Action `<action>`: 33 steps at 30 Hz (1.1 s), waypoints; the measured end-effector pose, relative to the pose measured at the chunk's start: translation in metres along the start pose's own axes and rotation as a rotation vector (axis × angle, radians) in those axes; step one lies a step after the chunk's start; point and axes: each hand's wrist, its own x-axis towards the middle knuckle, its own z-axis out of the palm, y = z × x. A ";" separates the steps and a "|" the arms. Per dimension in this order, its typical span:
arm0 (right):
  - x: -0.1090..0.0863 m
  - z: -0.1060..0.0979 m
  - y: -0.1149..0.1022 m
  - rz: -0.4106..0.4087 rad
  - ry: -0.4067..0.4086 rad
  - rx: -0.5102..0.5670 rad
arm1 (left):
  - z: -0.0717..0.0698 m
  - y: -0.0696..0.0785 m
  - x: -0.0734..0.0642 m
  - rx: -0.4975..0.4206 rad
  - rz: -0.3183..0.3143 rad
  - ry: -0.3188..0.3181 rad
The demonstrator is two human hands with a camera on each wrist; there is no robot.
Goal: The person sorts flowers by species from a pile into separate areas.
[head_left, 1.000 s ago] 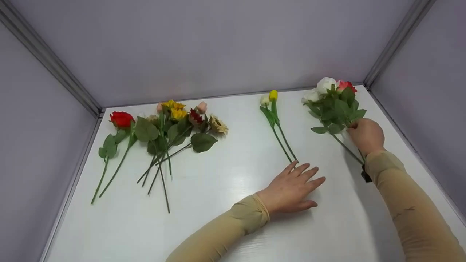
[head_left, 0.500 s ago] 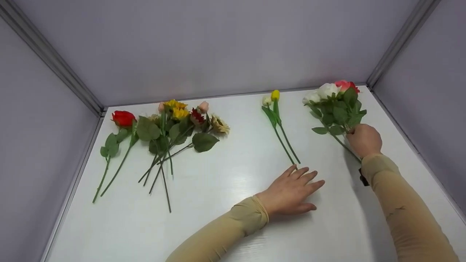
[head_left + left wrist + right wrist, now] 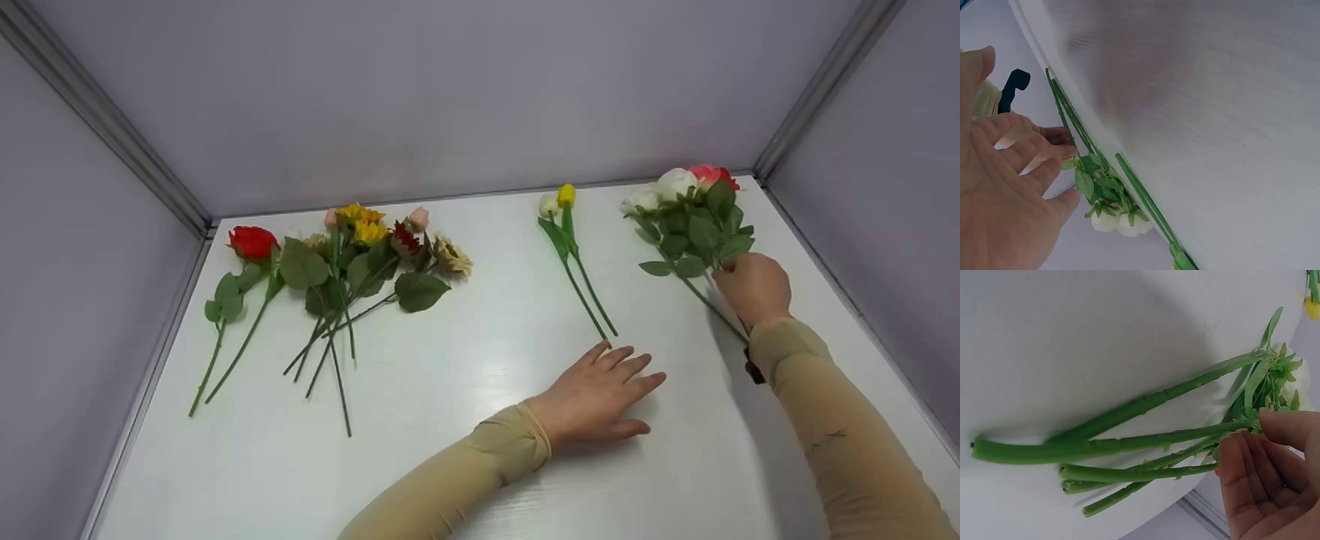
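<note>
Pale lilac walls (image 3: pixel 480 97) with grey metal corner posts (image 3: pixel 831 86) enclosed a white table (image 3: pixel 420 375). Over its near part the left hand (image 3: pixel 596 394) was palm down, fingers spread and holding nothing; whether it touched the surface could not be told. At its 2 o'clock, well apart from it, the right hand (image 3: pixel 754 289) pinched a stem of the rose bunch (image 3: pixel 694 229) just below the leaves. White, pink and red blooms there pointed toward 12 o'clock, near the back edge. Straight toward the left hand's 12 o'clock lay a white tulip (image 3: pixel 548 205) and a yellow tulip (image 3: pixel 566 195), stem ends just beside its fingertips. Around its 10 o'clock, well apart, crossed stems carried yellow sunflowers (image 3: pixel 369 231) and a cream sunflower (image 3: pixel 451 256); farther out was a red rose (image 3: pixel 253 243).
</note>
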 end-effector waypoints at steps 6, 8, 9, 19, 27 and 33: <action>0.001 -0.006 -0.005 -0.008 0.090 0.029 | 0.001 -0.003 -0.003 -0.013 -0.003 0.000; 0.001 -0.006 -0.008 -0.017 0.114 0.050 | 0.001 -0.006 -0.004 -0.021 -0.008 -0.001; 0.001 -0.006 -0.010 -0.026 0.126 0.060 | 0.001 -0.007 -0.004 -0.021 -0.011 0.001; -0.005 0.019 -0.062 -0.191 0.120 0.115 | -0.005 -0.059 -0.041 -0.120 -0.156 0.100; -0.028 0.050 -0.130 -0.432 0.025 0.100 | -0.009 -0.119 -0.117 -0.148 -0.390 0.346; -0.059 0.075 -0.184 -0.586 -0.112 0.083 | -0.010 -0.173 -0.194 -0.151 -0.652 0.496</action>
